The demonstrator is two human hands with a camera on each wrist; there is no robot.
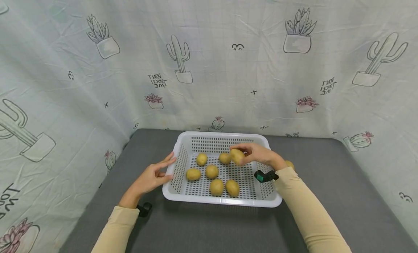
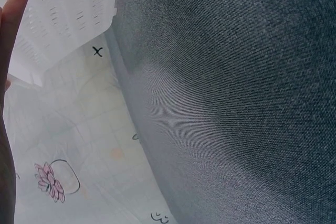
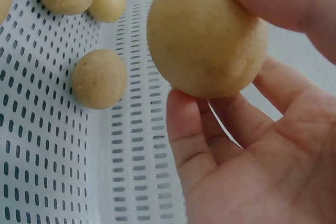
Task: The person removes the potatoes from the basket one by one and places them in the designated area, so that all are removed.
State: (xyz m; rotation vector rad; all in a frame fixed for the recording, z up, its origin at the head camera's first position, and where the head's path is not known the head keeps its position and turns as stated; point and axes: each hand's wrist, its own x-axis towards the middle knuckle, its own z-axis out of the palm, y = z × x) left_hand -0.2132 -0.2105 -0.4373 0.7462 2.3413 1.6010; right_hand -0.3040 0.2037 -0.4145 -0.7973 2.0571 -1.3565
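Observation:
A white perforated plastic basket (image 1: 222,201) stands on the grey table, with several potatoes (image 1: 212,171) lying spread over its floor. My right hand (image 1: 258,153) pinches one potato (image 3: 207,35) between thumb and fingers, held above the basket floor toward its back right. In the right wrist view, other potatoes (image 3: 100,78) lie lower in the basket. At the basket's left side, my left hand (image 1: 151,176) rests against the rim with thumb and fingers spread. Only part of that hand's fingers (image 2: 11,24) shows in the left wrist view, beside the basket wall.
Another potato (image 1: 289,165) sits outside the basket on the right, partly hidden by the right sleeve. The grey tabletop (image 1: 222,231) extends around the basket. A curtain (image 1: 222,64) with cactus drawings hangs behind and at both sides.

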